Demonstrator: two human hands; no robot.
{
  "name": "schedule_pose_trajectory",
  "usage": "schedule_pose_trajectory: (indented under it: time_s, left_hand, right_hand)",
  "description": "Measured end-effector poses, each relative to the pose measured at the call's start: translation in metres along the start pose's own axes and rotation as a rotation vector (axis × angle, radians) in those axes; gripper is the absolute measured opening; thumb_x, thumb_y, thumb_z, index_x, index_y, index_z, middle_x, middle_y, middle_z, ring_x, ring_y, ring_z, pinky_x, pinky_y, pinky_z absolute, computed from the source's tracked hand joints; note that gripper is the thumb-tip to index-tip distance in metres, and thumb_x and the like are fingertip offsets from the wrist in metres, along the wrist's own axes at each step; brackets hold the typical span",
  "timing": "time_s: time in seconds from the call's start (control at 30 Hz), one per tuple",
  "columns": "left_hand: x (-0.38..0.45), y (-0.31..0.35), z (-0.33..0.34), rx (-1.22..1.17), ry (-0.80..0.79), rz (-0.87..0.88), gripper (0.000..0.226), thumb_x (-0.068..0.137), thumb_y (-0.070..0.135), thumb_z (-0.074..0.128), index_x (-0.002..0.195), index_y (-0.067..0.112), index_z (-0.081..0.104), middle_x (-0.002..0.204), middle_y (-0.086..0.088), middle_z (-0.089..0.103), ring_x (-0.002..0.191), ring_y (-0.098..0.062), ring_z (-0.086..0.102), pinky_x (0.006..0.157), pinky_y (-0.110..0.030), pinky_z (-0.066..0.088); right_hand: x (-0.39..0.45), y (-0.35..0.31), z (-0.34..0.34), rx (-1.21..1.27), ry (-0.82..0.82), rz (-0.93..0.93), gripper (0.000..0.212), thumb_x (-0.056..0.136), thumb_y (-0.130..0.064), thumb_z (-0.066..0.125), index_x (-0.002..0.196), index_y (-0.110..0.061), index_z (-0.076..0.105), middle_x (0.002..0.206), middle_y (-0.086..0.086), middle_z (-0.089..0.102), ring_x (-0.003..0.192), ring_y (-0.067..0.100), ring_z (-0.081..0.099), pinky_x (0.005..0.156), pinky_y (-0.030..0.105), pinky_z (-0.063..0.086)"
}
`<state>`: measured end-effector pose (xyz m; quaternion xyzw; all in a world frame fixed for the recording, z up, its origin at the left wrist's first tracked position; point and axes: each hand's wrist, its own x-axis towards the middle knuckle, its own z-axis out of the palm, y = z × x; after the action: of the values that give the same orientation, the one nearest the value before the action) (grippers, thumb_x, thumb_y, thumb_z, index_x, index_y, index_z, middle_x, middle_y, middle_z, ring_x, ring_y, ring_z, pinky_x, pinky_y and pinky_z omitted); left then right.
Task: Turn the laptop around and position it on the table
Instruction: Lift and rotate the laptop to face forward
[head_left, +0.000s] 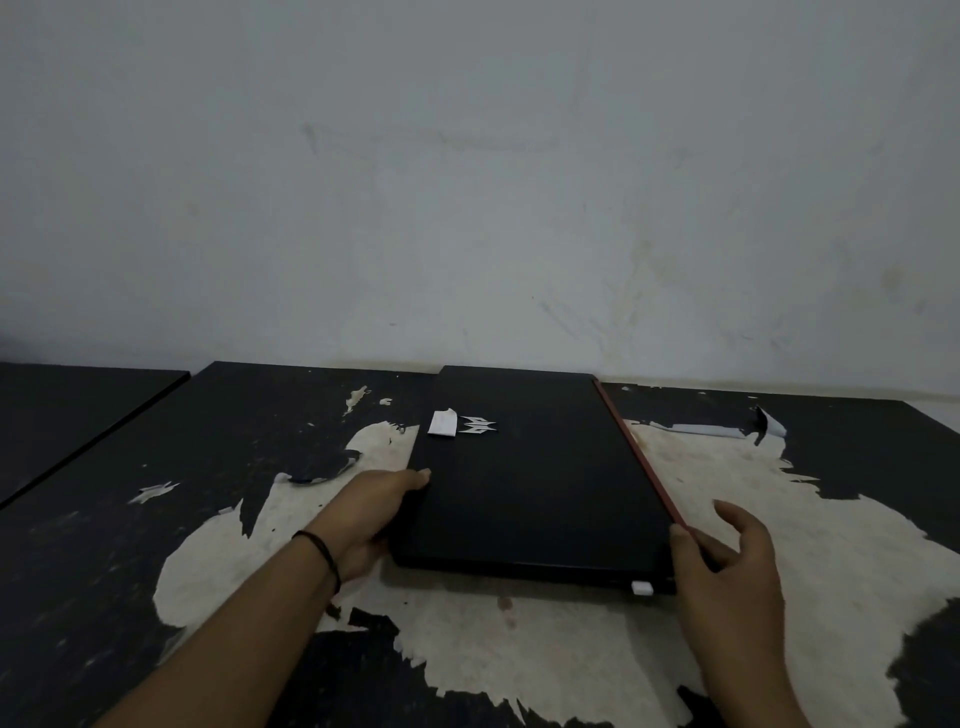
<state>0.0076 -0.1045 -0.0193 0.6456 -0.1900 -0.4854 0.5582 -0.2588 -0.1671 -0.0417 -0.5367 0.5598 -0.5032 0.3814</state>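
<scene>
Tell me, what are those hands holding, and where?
The closed black laptop: left hand grips its left edge; right hand rests its thumb on the red right edge, fingers loose.

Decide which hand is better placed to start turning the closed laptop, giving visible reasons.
Left. The left hand grips the laptop by its left edge, thumb over the lid; the right hand only touches the red right edge, fingers loose.

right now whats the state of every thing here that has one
laptop, closed, logo side up
left grip, holds the laptop's left edge, thumb on the lid
right grip, fingers loose, thumb touching the red right edge
white plug, seated in the laptop's near edge
white sticker, stuck on the lid
table, black coating peeled off in patches
</scene>
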Motion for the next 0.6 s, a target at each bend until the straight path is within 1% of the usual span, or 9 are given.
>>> schedule_pose_trajectory:
  time_s: [0.07, 0.1, 0.17, 0.2, 0.23, 0.3, 0.4, 0.53, 0.6]
  left_hand:
    - [-0.001, -0.002, -0.002, -0.037, -0.044, -0.023, 0.026, 0.089, 0.017, 0.057, 0.107, 0.001, 0.067, 0.102, -0.016, 0.075, 0.092, -0.029, 0.069, 0.069, -0.034, 0.055]
    - [-0.002, -0.004, -0.003, -0.049, -0.065, -0.032, 0.026, 0.088, 0.016, 0.056, 0.108, 0.001, 0.067, 0.103, -0.016, 0.075, 0.096, -0.03, 0.069, 0.075, -0.037, 0.056]
    - [-0.004, -0.009, -0.005, -0.072, -0.113, -0.055, 0.028, 0.087, 0.013, 0.055, 0.109, 0.002, 0.067, 0.108, -0.017, 0.074, 0.108, -0.034, 0.065, 0.094, -0.045, 0.051]
    - [-0.006, -0.011, -0.005, -0.083, -0.136, -0.056, 0.029, 0.087, 0.013, 0.054, 0.11, 0.002, 0.066, 0.111, -0.018, 0.072, 0.111, -0.035, 0.063, 0.099, -0.046, 0.048]
    - [-0.007, -0.013, -0.005, -0.092, -0.155, -0.051, 0.029, 0.087, 0.013, 0.053, 0.111, 0.002, 0.066, 0.112, -0.018, 0.072, 0.113, -0.035, 0.062, 0.101, -0.047, 0.046]
    - [-0.011, -0.018, -0.004, -0.136, -0.179, -0.041, 0.028, 0.089, 0.013, 0.052, 0.11, 0.002, 0.066, 0.11, -0.017, 0.073, 0.107, -0.033, 0.066, 0.094, -0.045, 0.05]
    - [-0.018, -0.024, -0.001, -0.246, -0.201, -0.048, 0.023, 0.089, 0.015, 0.054, 0.106, 0.004, 0.066, 0.105, -0.017, 0.075, 0.095, -0.031, 0.071, 0.076, -0.041, 0.056]
    - [-0.024, -0.029, 0.001, -0.283, -0.205, -0.023, 0.027, 0.088, 0.012, 0.055, 0.112, 0.0, 0.063, 0.109, -0.019, 0.073, 0.096, -0.032, 0.069, 0.067, -0.038, 0.059]
    - [-0.028, -0.031, 0.001, -0.283, -0.216, -0.015, 0.027, 0.088, 0.009, 0.054, 0.11, -0.002, 0.064, 0.105, -0.019, 0.074, 0.094, -0.031, 0.07, 0.069, -0.038, 0.057]
  right_hand:
    - [0.001, 0.002, -0.002, 0.008, 0.013, -0.002, 0.038, 0.088, -0.018, 0.056, 0.121, -0.032, 0.042, 0.094, -0.001, 0.059, 0.075, 0.009, 0.055, 0.071, 0.026, 0.043]
    - [0.003, 0.003, -0.004, 0.014, 0.023, 0.001, 0.036, 0.089, -0.017, 0.055, 0.119, -0.033, 0.043, 0.095, -0.001, 0.059, 0.08, 0.013, 0.056, 0.073, 0.028, 0.044]
    - [0.004, 0.004, -0.007, 0.035, 0.039, 0.02, 0.034, 0.089, -0.016, 0.054, 0.115, -0.036, 0.045, 0.096, 0.0, 0.06, 0.087, 0.019, 0.058, 0.075, 0.032, 0.048]
    - [0.004, 0.005, -0.009, 0.046, 0.04, 0.026, 0.034, 0.089, -0.015, 0.053, 0.113, -0.037, 0.045, 0.096, 0.001, 0.061, 0.089, 0.02, 0.059, 0.076, 0.034, 0.049]
    - [0.004, 0.005, -0.011, 0.057, 0.039, 0.028, 0.033, 0.089, -0.015, 0.053, 0.111, -0.038, 0.046, 0.095, 0.001, 0.063, 0.088, 0.02, 0.06, 0.075, 0.036, 0.051]
    - [0.004, 0.006, -0.013, 0.082, 0.043, 0.029, 0.032, 0.088, -0.014, 0.053, 0.106, -0.04, 0.047, 0.092, -0.001, 0.065, 0.083, 0.015, 0.062, 0.071, 0.035, 0.052]
    - [0.002, 0.005, -0.014, 0.137, 0.046, 0.043, 0.031, 0.087, -0.014, 0.054, 0.106, -0.038, 0.049, 0.091, -0.002, 0.067, 0.081, 0.012, 0.063, 0.063, 0.028, 0.05]
    - [0.001, 0.002, -0.016, 0.186, 0.057, 0.075, 0.031, 0.088, -0.013, 0.053, 0.11, -0.035, 0.05, 0.092, -0.002, 0.066, 0.081, 0.011, 0.062, 0.058, 0.025, 0.047]
    - [0.001, 0.001, -0.017, 0.209, 0.061, 0.084, 0.03, 0.088, -0.013, 0.053, 0.11, -0.033, 0.052, 0.092, -0.002, 0.067, 0.083, 0.013, 0.063, 0.06, 0.026, 0.048]
